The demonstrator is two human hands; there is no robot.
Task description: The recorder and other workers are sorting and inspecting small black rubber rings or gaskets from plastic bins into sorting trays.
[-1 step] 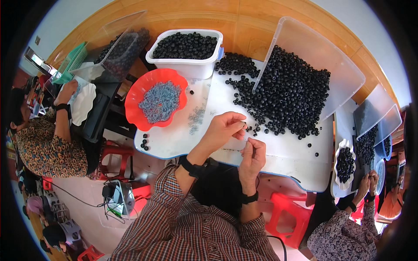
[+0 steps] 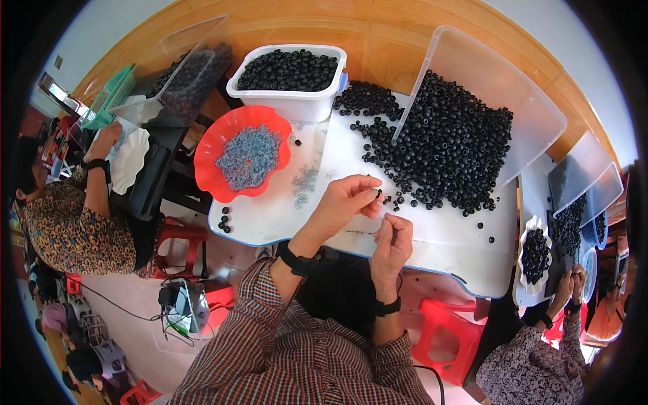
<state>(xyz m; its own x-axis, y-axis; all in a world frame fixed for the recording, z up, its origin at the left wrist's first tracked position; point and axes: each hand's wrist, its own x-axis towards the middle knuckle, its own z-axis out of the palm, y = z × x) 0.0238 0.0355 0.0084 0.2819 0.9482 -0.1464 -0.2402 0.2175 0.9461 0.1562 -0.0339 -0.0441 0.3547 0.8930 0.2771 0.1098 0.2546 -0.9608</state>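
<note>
1. White worktable [image 2: 432, 236], wooden floor behind.
2. Left hand [image 2: 347, 201] pinches a small black round bead [image 2: 379, 194] at the fingertips.
3. Right hand [image 2: 393, 237] pinched narrow just below; contents unclear.
4. Loose black bead heap [image 2: 449, 152] spills from a tilted clear plastic bin [image 2: 499, 94].
5. Red scalloped plastic dish [image 2: 244, 160] holds grey-blue bits; white rectangular tub [image 2: 290, 98] of beads behind.

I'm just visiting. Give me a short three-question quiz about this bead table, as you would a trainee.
1. True or false: the red dish holds black beads.
2. Which hand pinches a black bead: A left hand, B right hand?
3. Fill in: the white tub is full of ____ beads.

Key: 1 false, it holds small blue-grey pieces. 2 A. 3 black.
</note>
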